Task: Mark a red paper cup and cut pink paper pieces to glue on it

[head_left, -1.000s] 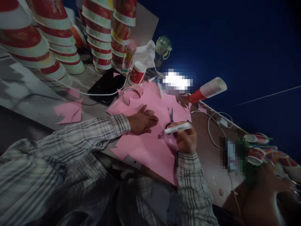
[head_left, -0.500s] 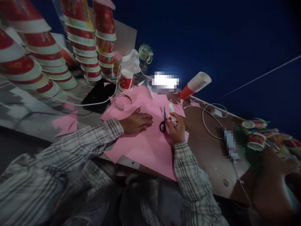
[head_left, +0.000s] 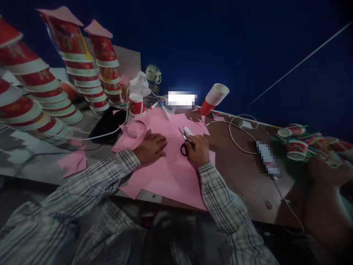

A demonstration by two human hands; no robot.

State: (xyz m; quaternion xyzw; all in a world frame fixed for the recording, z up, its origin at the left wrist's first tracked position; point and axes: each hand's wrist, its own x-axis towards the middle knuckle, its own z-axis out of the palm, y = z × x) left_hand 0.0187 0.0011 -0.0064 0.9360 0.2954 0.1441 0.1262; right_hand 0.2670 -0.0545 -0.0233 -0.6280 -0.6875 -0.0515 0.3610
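My left hand (head_left: 151, 148) lies flat, palm down with its fingers stretched, on a large pink paper sheet (head_left: 168, 176). To its right, the fingers of my right hand (head_left: 199, 150) are curled around the handles of a pair of black-handled scissors (head_left: 184, 148). The scissor blades point away from me over the paper. A white tube-like bottle (head_left: 188, 131) shows just beyond my right fingers, partly hidden by them. Left of centre a silvery ring (head_left: 135, 135), perhaps a tape roll, rests on the sheet.
Tall towers of red-and-white paper cups (head_left: 82, 77) stand at left beside a black flat device (head_left: 107, 127). Markers (head_left: 165, 111) and a leaning cup stack (head_left: 213, 99) are at the back. White cables (head_left: 234, 138) cross the table. Another person's arm (head_left: 327, 180) is at right.
My right fingers have come in over the scissor handles, away from the white bottle, which now shows less. My left hand stays flat on the paper. The camera view has shifted.
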